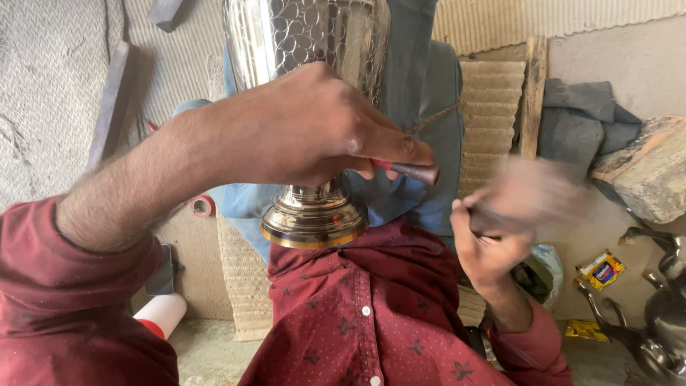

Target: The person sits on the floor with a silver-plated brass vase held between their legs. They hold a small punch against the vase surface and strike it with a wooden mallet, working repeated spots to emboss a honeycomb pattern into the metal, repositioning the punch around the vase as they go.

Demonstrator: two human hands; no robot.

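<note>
A person's left hand [307,129] grips a red-handled punch tool [411,171] against an embossed, shiny metal vase [314,107] resting in the lap, while the right hand [493,236] clenches a motion-blurred hammer [532,196].

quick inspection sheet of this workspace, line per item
surface: woven mat on a bare floor.
job's things: shiny patterned metal vase, its foot by the maroon shirt; a red-handled tool at its stem.
clutter: tape roll, white tube, yellow packet, stone block, wooden plank.
grippers: left hand with fingers closed on the red-handled tool; right hand blurred, gripping something dark.
cables: nothing seen.
surroundings: metal kettles at right, grey cloth.
</note>
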